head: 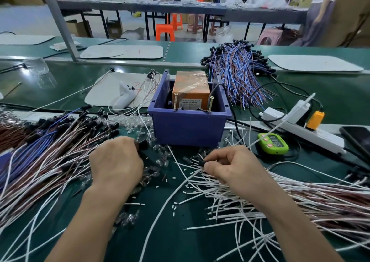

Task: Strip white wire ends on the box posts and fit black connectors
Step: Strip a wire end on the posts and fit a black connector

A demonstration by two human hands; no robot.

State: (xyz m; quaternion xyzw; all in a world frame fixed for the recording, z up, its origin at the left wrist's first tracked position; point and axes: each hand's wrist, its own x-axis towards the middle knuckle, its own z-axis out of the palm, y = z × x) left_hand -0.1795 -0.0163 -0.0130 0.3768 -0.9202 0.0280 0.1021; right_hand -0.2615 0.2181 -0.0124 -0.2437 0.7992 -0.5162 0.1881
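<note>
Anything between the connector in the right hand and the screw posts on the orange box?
Only the blue bin's front wall: the posts stand just behind it. The right hand pinches a black connector in front of it. Above the rim nothing visible blocks.

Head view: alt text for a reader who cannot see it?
The right hand pinches a small black connector on a white wire while the left hand grips a second black connector, over a green bench strewn with wires. A blue plastic bin holding an orange box stands behind.
</note>
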